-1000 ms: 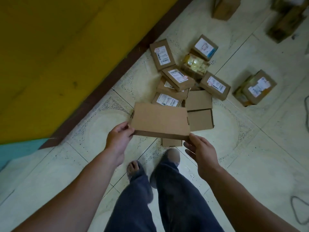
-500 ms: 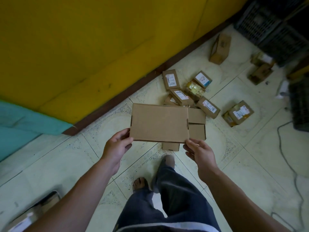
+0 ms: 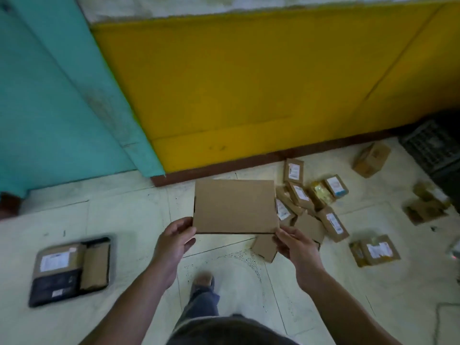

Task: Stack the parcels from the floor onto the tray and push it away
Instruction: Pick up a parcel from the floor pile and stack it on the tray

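Observation:
I hold a flat plain cardboard parcel [image 3: 235, 206] in front of me above the floor. My left hand [image 3: 174, 241] grips its near left corner and my right hand [image 3: 295, 247] grips its near right corner. On the floor at the left lies a black tray [image 3: 44, 292] with two brown parcels [image 3: 58, 258] lying in it. A heap of several small labelled parcels [image 3: 311, 202] lies on the floor to the right, partly hidden behind the held parcel.
A yellow wall [image 3: 249, 83] with a brown skirting runs across ahead, a teal panel [image 3: 49, 95] to its left. More boxes [image 3: 372, 159] and a dark crate [image 3: 430, 145] sit at the far right. My foot [image 3: 202, 282] stands on pale tiles.
The view has swung left and up while I carry the parcel. The black tray with parcels has come into sight at the left; the heap now lies to the right.

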Motion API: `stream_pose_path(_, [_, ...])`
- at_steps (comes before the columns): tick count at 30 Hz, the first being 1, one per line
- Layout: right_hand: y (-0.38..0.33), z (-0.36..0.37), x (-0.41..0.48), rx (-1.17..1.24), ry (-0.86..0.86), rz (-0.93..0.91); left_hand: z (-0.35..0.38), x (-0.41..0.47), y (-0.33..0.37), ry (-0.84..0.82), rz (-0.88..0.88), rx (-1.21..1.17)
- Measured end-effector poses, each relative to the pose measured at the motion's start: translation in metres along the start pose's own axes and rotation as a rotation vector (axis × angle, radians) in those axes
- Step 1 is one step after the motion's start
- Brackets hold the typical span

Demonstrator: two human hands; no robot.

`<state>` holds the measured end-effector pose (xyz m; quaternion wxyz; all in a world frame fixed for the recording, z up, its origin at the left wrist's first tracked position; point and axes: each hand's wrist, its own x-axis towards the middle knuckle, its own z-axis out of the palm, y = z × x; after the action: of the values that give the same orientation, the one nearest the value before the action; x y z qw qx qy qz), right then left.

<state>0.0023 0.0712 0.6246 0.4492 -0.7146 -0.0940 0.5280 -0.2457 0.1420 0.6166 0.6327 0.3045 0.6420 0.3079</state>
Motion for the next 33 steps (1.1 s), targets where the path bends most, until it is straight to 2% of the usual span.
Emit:
stream_pose_path(10, [0.038,0.026,-0.045,-0.188,-0.287,-0.01,-0.06,-0.119,-0.067,0.321,0.025,-0.11])
stream_pose_path(13, [0.047,0.046,-0.057,-0.269,-0.346,-0.024,-0.085,-0.141,-0.08,0.36,0.033,-0.137])
stream_pose_path(23, [0.113,0.19,-0.128,-0.502,-0.544,-0.048,-0.239,-0.196,-0.13,0.579,-0.049,-0.414])
stream_pose_path(33, [0.172,0.311,-0.198,-0.641,-0.604,-0.045,-0.387,-0.203,-0.162,0.627,-0.082,-0.457])
